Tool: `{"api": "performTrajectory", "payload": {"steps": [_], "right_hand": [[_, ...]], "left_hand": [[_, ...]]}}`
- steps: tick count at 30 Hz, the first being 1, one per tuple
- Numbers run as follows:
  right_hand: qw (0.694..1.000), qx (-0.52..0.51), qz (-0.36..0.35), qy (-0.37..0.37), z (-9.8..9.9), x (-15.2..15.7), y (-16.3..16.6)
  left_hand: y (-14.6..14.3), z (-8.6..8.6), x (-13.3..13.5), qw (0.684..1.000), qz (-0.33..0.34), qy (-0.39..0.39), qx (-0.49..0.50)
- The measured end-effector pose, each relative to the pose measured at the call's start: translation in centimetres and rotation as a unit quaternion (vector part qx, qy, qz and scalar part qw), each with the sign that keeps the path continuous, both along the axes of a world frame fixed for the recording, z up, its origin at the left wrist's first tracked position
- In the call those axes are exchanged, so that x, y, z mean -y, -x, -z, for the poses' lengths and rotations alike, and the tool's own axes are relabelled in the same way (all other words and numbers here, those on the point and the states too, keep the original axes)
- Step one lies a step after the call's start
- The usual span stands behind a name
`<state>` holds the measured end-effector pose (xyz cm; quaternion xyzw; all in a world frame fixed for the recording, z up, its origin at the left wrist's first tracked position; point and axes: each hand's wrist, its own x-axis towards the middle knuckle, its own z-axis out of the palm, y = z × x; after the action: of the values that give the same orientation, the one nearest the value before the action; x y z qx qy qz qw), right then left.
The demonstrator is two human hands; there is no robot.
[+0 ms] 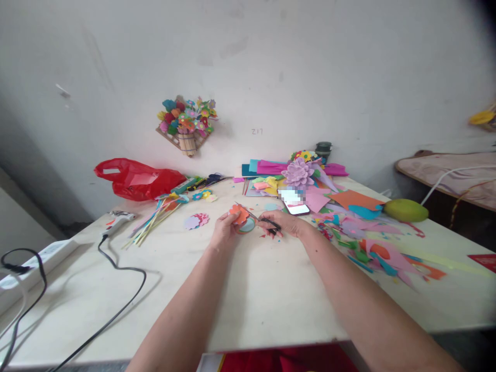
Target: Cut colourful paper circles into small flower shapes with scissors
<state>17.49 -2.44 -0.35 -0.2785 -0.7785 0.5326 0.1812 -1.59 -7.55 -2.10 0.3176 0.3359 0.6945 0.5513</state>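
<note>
The left hand (225, 230) is pinching a flat orange cutout with a scalloped edge (241, 215); the right hand (289, 223) is gripping black-handled metal scissors (276, 225), whose blades are lying at the cutout's edge. A lit smartphone (297, 210) and a crinkled red plastic bag (141, 180) are resting farther back.

no. "217" (257, 131), handwritten, on bkgd. wall (248, 67)

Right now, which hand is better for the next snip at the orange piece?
Probably the right hand: it holds the scissors, and their blades reach the orange piece. The left hand is busy holding that piece.
</note>
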Motion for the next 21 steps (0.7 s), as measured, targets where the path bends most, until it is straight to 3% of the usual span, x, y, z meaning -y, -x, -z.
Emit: {"api": "performTrajectory", "payload": {"steps": [21], "right_hand": [[0.999, -0.008, 0.018, 0.029, -0.86, 1.02, 0.77]], "left_hand": [[-0.38, -0.52, 0.24, 1.000, -0.016, 0.006, 0.017]]}}
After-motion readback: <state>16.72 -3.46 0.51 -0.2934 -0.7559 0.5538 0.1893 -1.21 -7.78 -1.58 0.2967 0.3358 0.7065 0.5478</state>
